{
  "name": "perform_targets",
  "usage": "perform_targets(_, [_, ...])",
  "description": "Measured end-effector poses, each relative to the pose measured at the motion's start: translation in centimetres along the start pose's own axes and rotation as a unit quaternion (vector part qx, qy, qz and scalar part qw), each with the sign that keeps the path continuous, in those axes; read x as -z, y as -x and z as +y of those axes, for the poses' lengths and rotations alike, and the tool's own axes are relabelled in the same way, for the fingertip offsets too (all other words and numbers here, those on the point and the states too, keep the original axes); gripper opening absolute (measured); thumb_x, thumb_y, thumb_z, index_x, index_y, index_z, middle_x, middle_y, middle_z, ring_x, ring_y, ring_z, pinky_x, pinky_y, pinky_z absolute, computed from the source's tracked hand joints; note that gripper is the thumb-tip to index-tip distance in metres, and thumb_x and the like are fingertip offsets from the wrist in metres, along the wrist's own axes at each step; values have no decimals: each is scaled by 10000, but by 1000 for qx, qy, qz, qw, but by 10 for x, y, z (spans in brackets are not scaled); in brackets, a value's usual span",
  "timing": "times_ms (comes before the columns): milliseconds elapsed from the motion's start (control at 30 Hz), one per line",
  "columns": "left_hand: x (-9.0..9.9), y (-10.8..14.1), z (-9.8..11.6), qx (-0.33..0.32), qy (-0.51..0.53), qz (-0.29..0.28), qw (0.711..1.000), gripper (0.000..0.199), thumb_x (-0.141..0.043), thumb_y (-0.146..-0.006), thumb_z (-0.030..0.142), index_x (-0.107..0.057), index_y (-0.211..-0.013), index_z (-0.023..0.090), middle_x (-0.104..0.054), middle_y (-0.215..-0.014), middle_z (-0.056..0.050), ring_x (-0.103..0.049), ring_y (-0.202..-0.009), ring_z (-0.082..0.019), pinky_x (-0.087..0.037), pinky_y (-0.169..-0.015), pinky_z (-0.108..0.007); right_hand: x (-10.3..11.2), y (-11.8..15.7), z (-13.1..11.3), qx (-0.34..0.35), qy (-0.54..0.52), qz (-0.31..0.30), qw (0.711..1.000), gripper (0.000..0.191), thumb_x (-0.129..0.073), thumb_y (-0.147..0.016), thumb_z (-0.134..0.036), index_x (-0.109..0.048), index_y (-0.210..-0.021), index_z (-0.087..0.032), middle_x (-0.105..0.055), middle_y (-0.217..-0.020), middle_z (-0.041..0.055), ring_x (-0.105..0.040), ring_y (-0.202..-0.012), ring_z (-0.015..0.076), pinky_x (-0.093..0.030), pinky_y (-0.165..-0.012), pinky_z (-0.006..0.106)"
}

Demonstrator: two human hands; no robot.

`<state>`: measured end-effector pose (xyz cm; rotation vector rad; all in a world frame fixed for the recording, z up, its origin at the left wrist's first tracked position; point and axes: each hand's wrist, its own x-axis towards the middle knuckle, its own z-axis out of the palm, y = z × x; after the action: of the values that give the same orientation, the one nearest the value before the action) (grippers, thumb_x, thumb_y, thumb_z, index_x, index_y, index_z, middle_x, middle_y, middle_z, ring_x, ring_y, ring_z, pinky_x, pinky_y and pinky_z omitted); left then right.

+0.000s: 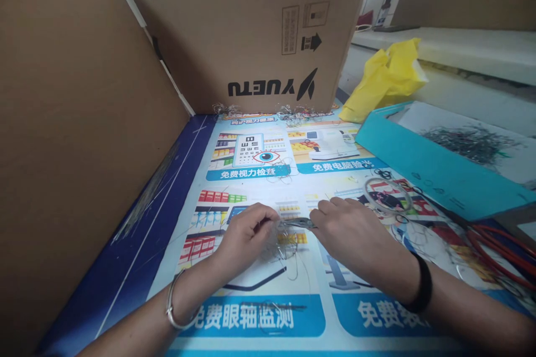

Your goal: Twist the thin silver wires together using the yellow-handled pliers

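Note:
Over the printed sheet, my left hand (251,234) is closed in a pinch on thin wire, near a loose tangle of fine wire (282,242). My right hand (349,231) is wrapped round small metal pliers (300,223), whose jaws point left and reach the wire beside my left fingertips. The handles of the pliers are hidden in my palm. Below the hands, a thin dark bundle of wires (274,307) lies on the sheet.
Cardboard panels (251,22) stand at the back and left. On the right are a turquoise box (439,178) holding wire pieces (469,142), a yellow bag (383,81), a clear roll (387,195) and red cable (498,245). Wire scraps (293,114) lie along the back panel.

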<state>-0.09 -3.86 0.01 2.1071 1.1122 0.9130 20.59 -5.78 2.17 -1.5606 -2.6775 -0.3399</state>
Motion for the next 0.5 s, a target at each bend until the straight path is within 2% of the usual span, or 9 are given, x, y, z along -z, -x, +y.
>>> perform_targets(500, [-1, 5, -1, -56, -30, 6, 998, 178, -438, -816, 71, -569, -848, 189, -615, -802, -21, -560, -754, -127, -435, -681, -250, 8, 2, 5, -19, -31, -56, 998, 182, -500, -831, -251, -613, -708, -179, -624, -699, 39, -546, -631, 154, -256, -522, 256])
